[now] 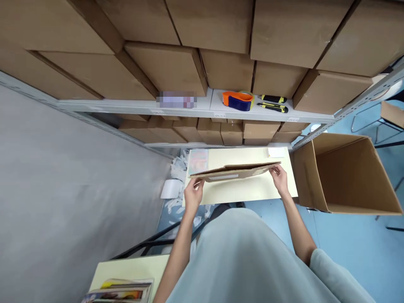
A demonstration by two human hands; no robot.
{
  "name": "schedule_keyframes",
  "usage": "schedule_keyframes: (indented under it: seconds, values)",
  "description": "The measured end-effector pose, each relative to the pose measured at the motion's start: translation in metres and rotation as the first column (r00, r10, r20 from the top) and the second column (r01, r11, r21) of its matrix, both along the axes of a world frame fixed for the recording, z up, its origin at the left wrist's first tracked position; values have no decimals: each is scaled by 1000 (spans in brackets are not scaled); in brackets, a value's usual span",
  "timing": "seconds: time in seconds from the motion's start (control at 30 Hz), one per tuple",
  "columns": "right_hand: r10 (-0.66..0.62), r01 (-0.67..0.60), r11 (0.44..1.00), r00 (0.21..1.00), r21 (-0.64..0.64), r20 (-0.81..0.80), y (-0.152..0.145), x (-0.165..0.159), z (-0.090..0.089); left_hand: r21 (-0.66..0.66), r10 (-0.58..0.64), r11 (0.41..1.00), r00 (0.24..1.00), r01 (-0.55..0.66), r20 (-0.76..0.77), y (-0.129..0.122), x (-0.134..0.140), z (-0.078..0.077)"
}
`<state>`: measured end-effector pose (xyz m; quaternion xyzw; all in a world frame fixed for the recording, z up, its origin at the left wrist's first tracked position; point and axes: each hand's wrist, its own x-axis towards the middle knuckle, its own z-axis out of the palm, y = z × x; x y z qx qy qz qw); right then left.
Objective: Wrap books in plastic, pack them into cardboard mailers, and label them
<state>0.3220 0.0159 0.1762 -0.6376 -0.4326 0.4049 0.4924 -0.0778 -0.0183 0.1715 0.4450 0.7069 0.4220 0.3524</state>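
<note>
A flattened brown cardboard box (243, 171) with a white label on its near side is held up over the pale yellow table (240, 192). My left hand (193, 192) pinches its left end, fingers closed on the edge. At the right end my right hand (279, 179) grips the other corner, thumb and fingers together. A pinkish printed sheet (198, 160) lies at the table's back left, partly behind the cardboard. Near the back right edge sits a small white slip or card (276, 152).
A metal shelf (202, 110) full of brown boxes stands ahead, with a tape dispenser (238, 101) and utility knives (273, 103) on it. A large open carton (350, 176) stands right. Magazines (120, 290) lie on a lower-left table. Paper scraps (179, 166) and a white roll (171, 189) lie left.
</note>
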Motion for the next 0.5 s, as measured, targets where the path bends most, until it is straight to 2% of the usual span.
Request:
schedule_keyframes:
  seconds: [0.1,0.23,0.4,0.5]
  values:
    - [-92,94,995,994,-27,60,-7,-4,-14,-59,-66,996,998,67,23,20,3,-18]
    - [-175,181,982,980,-54,92,-18,-15,-23,-117,-134,983,988,143,78,34,3,-34]
    - [-190,200,973,978,-114,89,-26,-34,-28,-103,-241,961,961,255,135,34,4,-46]
    - [-181,195,970,978,-147,105,-26,-43,-25,-125,-251,955,957,269,143,31,7,-49]
